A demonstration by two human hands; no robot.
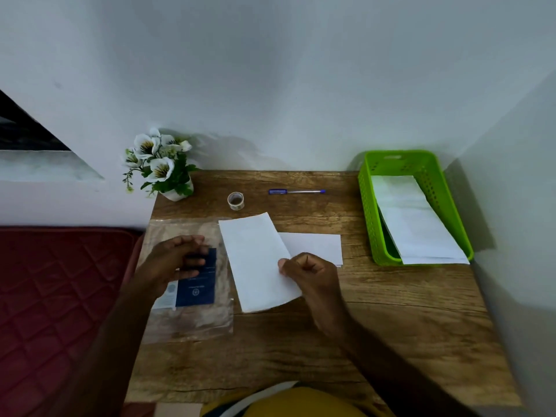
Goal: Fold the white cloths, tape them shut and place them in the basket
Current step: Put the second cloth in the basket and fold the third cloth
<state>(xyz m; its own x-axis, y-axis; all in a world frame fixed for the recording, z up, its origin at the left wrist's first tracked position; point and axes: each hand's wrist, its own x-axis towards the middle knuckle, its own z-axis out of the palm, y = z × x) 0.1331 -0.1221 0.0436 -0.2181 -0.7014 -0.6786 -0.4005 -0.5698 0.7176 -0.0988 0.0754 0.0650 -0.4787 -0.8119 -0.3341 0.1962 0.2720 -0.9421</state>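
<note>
A folded white cloth (255,260) lies slanted in the middle of the wooden table (391,320). My right hand (310,275) pinches its right edge between thumb and fingers. A second flat white cloth (316,246) lies partly under it, to the right. My left hand (177,260) hovers blurred with fingers apart, holding nothing, above a dark blue packet (198,284). A small roll of clear tape (236,201) stands behind the cloths. The green basket (367,206) at the right holds folded white cloths (412,218).
A clear plastic bag (186,320) lies under the blue packet at the table's left. A blue pen (296,191) rests near the back edge. A pot of white flowers (162,167) stands at the back left corner. White walls close the back and right; a red mattress (60,296) lies left.
</note>
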